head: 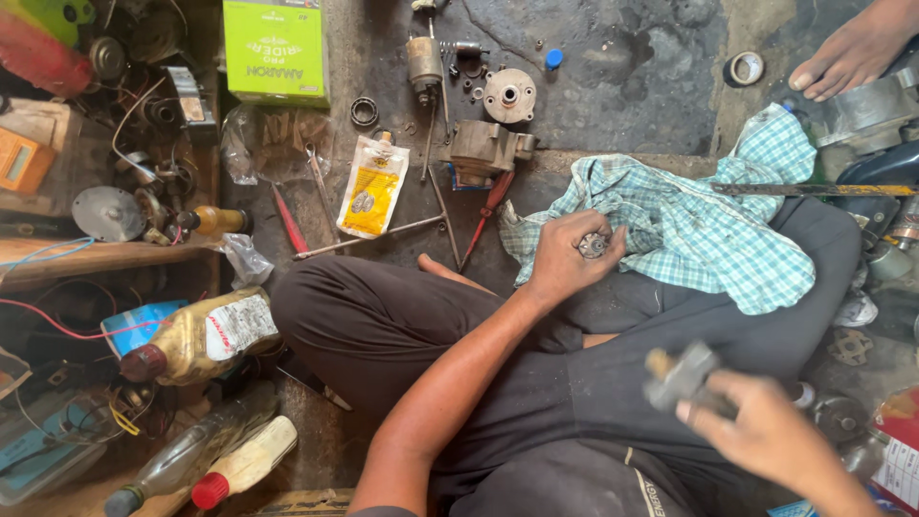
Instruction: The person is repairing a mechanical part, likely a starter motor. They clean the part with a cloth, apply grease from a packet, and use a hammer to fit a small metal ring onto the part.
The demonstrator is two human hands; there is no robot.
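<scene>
I am closing my left hand (pixel 567 257) around a small round toothed metal part (pixel 593 245), holding it over the crumpled green-and-white checked cloth (pixel 708 225) that is draped across my lap. At four o'clock from it, my right hand (pixel 766 436) is gripping a blurred grey metal piece with a tan end (pixel 678 375), fingers tight around its lower half. I judge the risk is a slip: the toothed part is sitting at my fingertips, so a greasy grip could be letting it roll off the cloth toward the cluttered grey concrete floor (pixel 632 67) at twelve o'clock, among the loose washers.
</scene>
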